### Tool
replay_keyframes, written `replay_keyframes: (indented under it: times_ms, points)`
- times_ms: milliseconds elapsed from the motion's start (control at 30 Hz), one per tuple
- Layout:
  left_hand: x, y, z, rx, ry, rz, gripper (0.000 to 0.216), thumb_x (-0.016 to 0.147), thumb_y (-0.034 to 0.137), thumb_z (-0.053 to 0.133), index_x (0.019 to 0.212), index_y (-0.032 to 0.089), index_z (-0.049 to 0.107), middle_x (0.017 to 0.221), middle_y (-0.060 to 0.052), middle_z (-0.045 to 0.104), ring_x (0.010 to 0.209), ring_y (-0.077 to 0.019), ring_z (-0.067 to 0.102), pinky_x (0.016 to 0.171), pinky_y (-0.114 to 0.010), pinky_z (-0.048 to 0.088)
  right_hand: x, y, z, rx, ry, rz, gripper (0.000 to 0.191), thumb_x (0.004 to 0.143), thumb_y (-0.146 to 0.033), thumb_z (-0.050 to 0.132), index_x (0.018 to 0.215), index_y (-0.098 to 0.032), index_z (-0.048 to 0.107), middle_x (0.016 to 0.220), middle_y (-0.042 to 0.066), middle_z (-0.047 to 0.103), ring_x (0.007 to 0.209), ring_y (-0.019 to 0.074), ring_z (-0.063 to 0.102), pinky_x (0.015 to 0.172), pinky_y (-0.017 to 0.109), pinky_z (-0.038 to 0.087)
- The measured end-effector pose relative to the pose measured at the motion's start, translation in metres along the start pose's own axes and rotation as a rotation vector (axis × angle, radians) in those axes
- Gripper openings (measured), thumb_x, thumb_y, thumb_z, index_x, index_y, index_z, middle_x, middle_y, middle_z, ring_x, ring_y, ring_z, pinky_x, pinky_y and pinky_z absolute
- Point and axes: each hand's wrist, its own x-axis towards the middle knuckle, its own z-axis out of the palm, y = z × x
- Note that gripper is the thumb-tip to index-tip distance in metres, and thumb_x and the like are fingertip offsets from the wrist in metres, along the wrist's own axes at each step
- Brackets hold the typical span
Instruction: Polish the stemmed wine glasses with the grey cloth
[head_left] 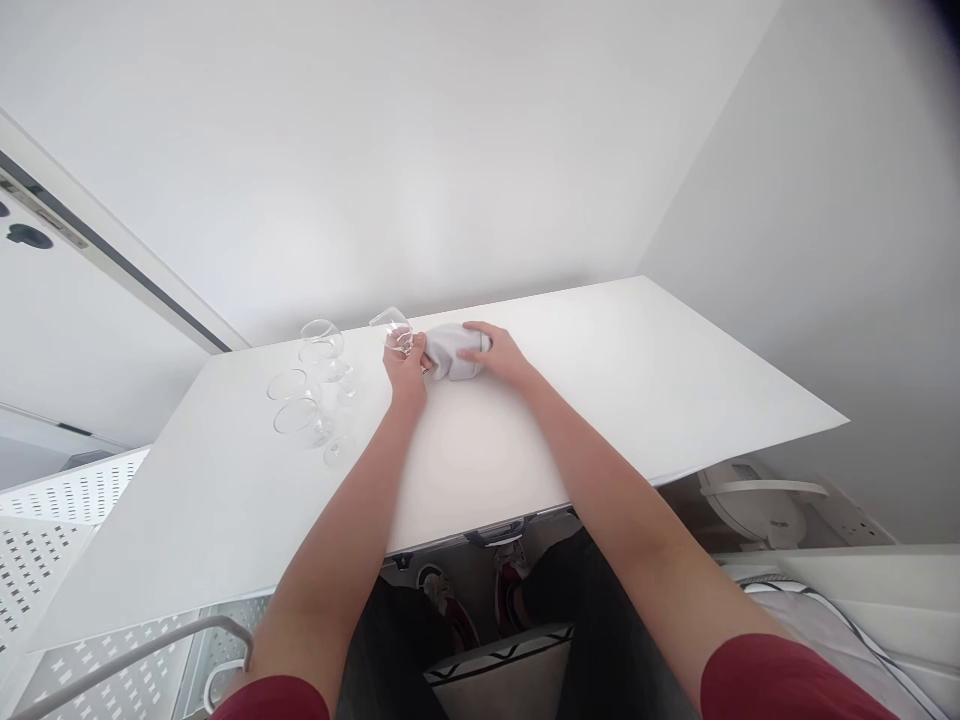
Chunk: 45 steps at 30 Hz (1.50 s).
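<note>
My left hand (406, 362) is closed around a clear stemmed glass (391, 324), whose bowl tilts up to the left above my fingers. A light grey cloth (452, 350) is bunched against the fingers of this hand. From the right, my right hand (496, 352) grips the cloth between thumb and fingers. The folds hide the lower end of the glass, and whether the cloth wraps around it I cannot tell. Left of my hands stand more clear stemmed glasses (301, 415), close together on the white table (480, 450).
A white wall (420, 150) rises behind the table's far edge. Left of the table is a white perforated panel (45, 570) with a grey rail (150, 650). A round white appliance (757, 510) sits low on the right, beside a wall socket panel (851, 515).
</note>
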Motion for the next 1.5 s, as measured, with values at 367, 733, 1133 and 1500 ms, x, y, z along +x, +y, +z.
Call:
replay_keyframes:
  times_ms: [367, 733, 1133, 1500]
  points:
    - [-0.005, 0.002, 0.006, 0.061, -0.212, -0.131, 0.045, 0.085, 0.056, 0.074, 0.112, 0.021, 0.069, 0.089, -0.003, 0.063, 0.058, -0.0084, 0.059, 0.060, -0.027, 0.050, -0.002, 0.002, -0.014, -0.398, 0.629, 0.028, 0.014, 0.076, -0.032, 0.069, 0.069, -0.023, 0.061, 0.129, 0.012, 0.054, 0.125, 0.0318, 0.044, 0.102, 0.048, 0.044]
    - [-0.017, 0.001, 0.015, 0.214, -0.449, -0.142, 0.048, 0.082, 0.066, 0.073, 0.085, 0.019, 0.069, 0.060, 0.002, 0.054, 0.054, -0.0113, 0.053, 0.062, -0.031, 0.057, -0.013, -0.033, 0.014, 0.565, -0.105, 0.168, 0.038, 0.083, -0.061, 0.064, 0.090, -0.024, 0.061, 0.079, 0.004, 0.068, 0.079, 0.0265, 0.066, 0.066, 0.041, 0.054]
    - [-0.022, 0.013, 0.016, 0.061, -0.746, -0.380, 0.043, 0.087, 0.056, 0.072, 0.074, 0.017, 0.059, 0.072, -0.001, 0.053, 0.061, -0.0095, 0.050, 0.067, -0.030, 0.053, -0.015, -0.028, 0.011, 0.601, -0.181, 0.178, 0.047, 0.079, -0.062, 0.075, 0.099, -0.022, 0.061, 0.067, 0.000, 0.063, 0.056, 0.0198, 0.059, 0.050, 0.034, 0.050]
    - [-0.026, 0.002, 0.018, 0.556, -0.600, 0.003, 0.025, 0.089, 0.038, 0.062, 0.075, 0.018, 0.060, 0.069, -0.001, 0.055, 0.065, -0.0144, 0.052, 0.063, -0.029, 0.047, -0.018, -0.038, 0.018, -0.016, 0.375, -0.177, 0.059, 0.069, -0.037, 0.082, 0.123, -0.028, 0.059, 0.115, 0.003, 0.065, 0.098, 0.0199, 0.059, 0.088, 0.034, 0.050]
